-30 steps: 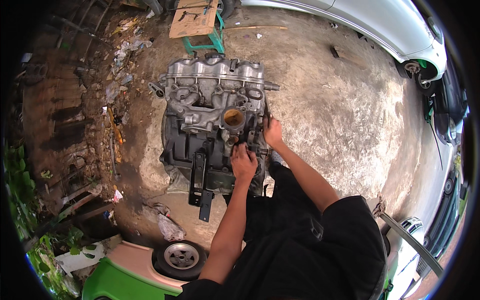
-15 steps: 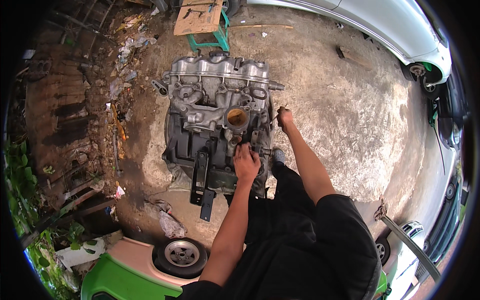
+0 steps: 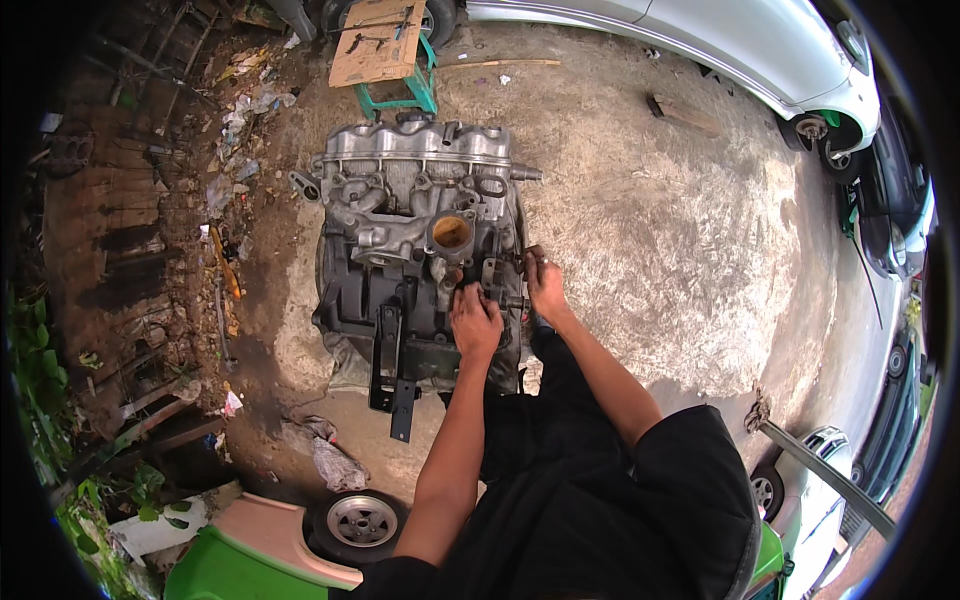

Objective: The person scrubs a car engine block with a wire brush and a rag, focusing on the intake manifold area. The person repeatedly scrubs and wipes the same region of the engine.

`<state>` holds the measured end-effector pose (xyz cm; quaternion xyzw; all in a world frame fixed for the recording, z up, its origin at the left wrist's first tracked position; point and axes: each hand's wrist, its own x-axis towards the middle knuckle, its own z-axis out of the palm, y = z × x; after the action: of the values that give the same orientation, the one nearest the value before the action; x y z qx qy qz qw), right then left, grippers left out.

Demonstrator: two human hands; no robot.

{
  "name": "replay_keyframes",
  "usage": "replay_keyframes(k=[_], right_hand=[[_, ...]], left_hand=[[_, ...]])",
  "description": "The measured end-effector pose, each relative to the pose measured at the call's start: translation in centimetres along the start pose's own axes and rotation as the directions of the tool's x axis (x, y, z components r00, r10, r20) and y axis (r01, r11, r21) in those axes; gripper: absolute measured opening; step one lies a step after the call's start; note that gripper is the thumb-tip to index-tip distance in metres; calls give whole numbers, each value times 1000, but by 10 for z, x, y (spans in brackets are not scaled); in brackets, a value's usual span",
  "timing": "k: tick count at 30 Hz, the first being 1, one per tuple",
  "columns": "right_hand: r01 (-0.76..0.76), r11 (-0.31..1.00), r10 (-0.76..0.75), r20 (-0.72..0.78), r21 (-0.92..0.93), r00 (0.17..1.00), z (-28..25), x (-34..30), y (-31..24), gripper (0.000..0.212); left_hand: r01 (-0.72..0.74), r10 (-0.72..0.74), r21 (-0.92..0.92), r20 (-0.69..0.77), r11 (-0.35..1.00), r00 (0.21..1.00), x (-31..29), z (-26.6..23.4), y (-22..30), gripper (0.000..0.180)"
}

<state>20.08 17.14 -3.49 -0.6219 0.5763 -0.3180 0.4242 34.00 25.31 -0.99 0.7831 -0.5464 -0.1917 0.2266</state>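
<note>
Two hands of yours now meet at the same corner of the engine [image 3: 405,240], which sits on the ground directly in front of you. Half a second ago your right hand [image 3: 543,284] was out to the side, clear of the metal; now it is back at the engine's right edge, its fingers bent inward. Whether they grip something slim or only press there, I cannot tell. Your left hand [image 3: 476,318] stays where it was, just below the round, open-topped port [image 3: 453,232], with fingers curled down against the dark block; their tips are hidden, so I cannot tell whether they grasp a part. For the work, that return seems to bring both hands to bear on one small area again. The black slotted bracket [image 3: 390,350], left of your left hand, appears unmoved on the engine's near side.
</note>
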Motion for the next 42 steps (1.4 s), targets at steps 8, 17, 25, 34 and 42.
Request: replay_keyframes(k=[8,17,25,34,42], right_hand=[[66,998,-66,12,-17,998,5,-9,-4,15],[144,988,-145,-9,-61,989,11,-11,2,13],[43,995,-40,34,-85,999,17,9,9,13],[38,991,-29,66,-130,997,22,6,9,15],[196,963,-191,44,-184,981,27,-12,12,25]], left_hand=[[-101,94,-79,-94,992,991,3,-3,4,13],[22,-22,0,23,1000,999,2,-1,1,30],[64,-62,-28,70,998,996,0,-1,1,36],[58,-55,-41,65,997,996,0,-1,-1,39],[-81,84,32,-131,996,988,-2,6,-1,33]])
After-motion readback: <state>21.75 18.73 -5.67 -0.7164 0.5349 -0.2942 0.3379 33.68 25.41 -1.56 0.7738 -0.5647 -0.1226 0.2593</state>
